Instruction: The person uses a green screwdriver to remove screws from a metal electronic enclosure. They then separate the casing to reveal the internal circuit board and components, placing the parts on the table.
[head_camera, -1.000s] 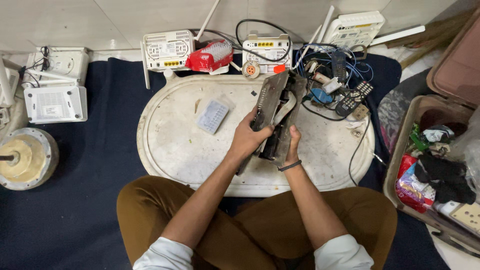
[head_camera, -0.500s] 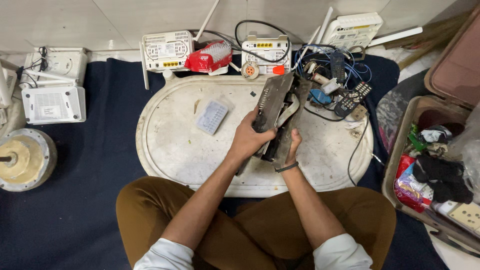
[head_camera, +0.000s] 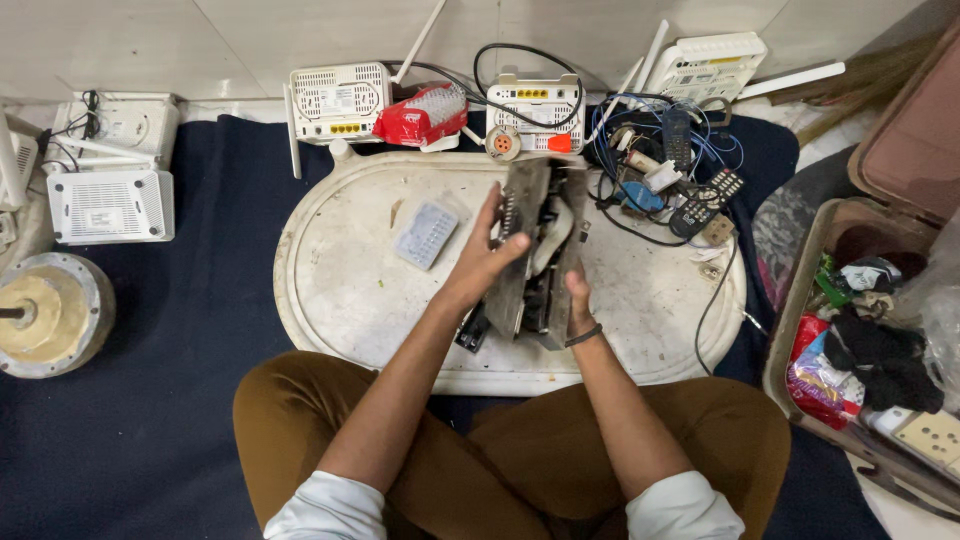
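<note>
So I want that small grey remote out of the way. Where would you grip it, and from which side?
Probably by its two long edges, from above. The grey remote lies flat, buttons up, on the white oval tray, apart from the opened device that the left hand and right hand hold. Bare tray lies on every side, so its thin edges look reachable.

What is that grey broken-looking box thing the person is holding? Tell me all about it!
The opened device is a long, dusty grey casing split into two halves, with dark parts and a pale curved piece showing between them. It stands tilted on the white oval tray, near the tray's middle. The left hand grips its left half, fingers spread on the panel; the right hand steadies the lower right edge. What kind of device it is cannot be told.
</note>
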